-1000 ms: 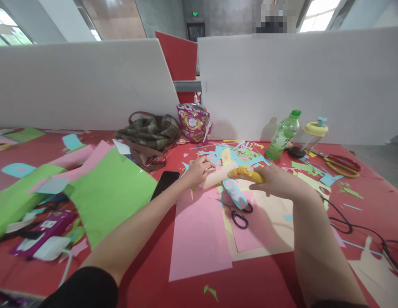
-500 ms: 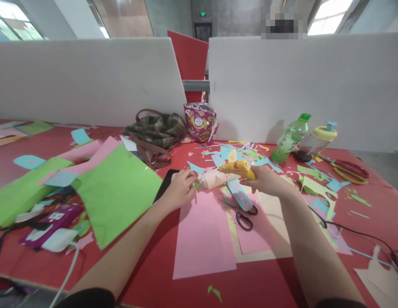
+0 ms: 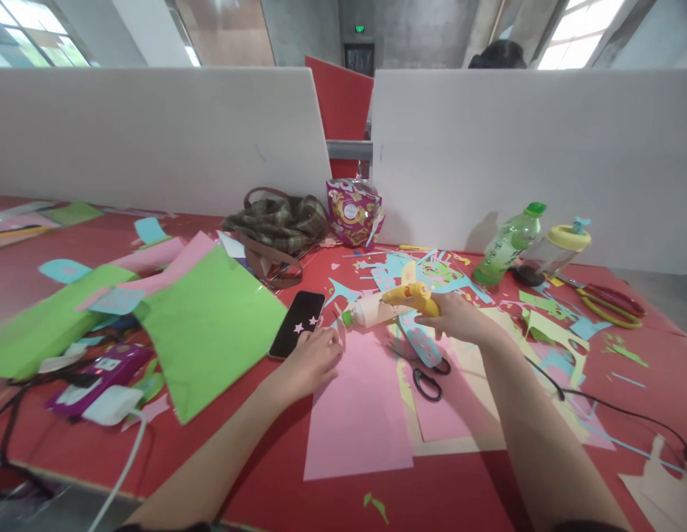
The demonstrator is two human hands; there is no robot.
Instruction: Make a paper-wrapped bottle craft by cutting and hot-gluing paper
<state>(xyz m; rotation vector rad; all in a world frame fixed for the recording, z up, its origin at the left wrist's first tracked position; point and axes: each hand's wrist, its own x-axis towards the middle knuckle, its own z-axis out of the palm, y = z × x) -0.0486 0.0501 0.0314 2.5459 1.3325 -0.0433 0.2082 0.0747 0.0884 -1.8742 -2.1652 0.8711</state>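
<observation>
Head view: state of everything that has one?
yellow plastic glue gun: held in right hand
left hand: open, resting on pink paper sheet
black smartphone: flat, screen up
green plastic bottle: capped, standing
black-handled scissors: lying unheld
purple snack bag: upright

The yellow plastic glue gun is looking smooth with a slight sheen, and the cream rolled paper tube is coming across matt. The big pink paper sheet and the lime green paper sheet are both reading flat and smooth. The black slab phone is showing a glossy face. The brown plaid cloth bag is looking soft and woven, the purple snack pouch is glinting like crinkly foil, and the clear green plastic bottle is shining. The red tabletop is looking dull and matt.
</observation>
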